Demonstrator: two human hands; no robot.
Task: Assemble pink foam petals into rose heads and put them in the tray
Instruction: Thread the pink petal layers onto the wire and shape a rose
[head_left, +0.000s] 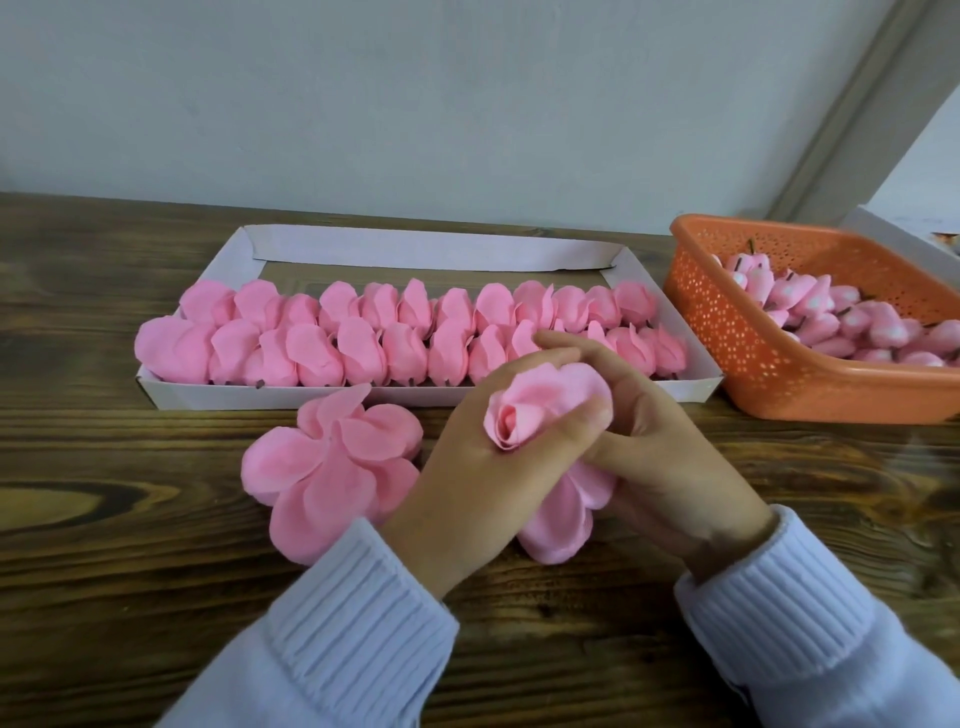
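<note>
Both hands hold one pink foam rose head (540, 402) in front of the white cardboard tray (415, 249). My left hand (478, 467) grips it from the left, thumb across its lower side. My right hand (670, 452) wraps it from the right, fingers curled over the outer petals. Loose petals (558, 517) of the same piece hang below my hands. A flat stack of pink petal layers (332, 462) lies on the table to the left. Two rows of finished rose heads (363, 332) fill the front of the tray.
An orange perforated basket (727, 322) with several pink buds on stems stands at the right, touching the tray's corner. The brown wooden table (104, 467) runs to a pale wall at the back. The tray's rear strip holds no roses.
</note>
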